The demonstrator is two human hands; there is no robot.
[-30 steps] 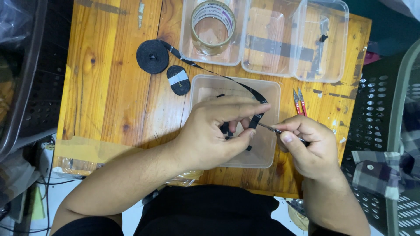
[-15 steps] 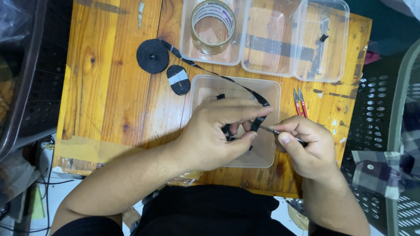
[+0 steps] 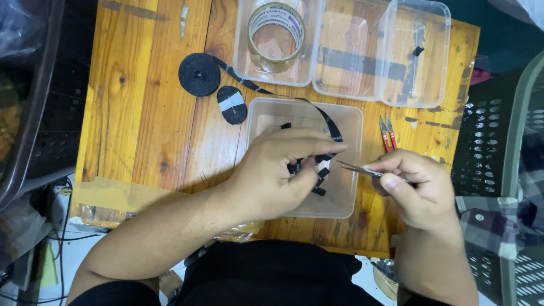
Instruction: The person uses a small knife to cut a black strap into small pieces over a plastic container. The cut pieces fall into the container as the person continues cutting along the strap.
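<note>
Now my left hand [image 3: 277,173] pinches the black ribbon [image 3: 330,126] over the tub [image 3: 354,195] while my right hand [image 3: 416,190] grips tweezers [image 3: 360,169], whose tips must next meet the ribbon end squarely.

Bright, even overhead light; soft shadows; mild glare on the clear plastic containers [image 3: 391,56]; focus sharp.

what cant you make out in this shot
Head view only:
- Where the black strap ends: covered by the left hand.
- Tweezers rear half: inside the right hand.
- Small black pieces in the clear tray: too small to identify.
- Red-handled tool: partly behind the right hand.
</note>
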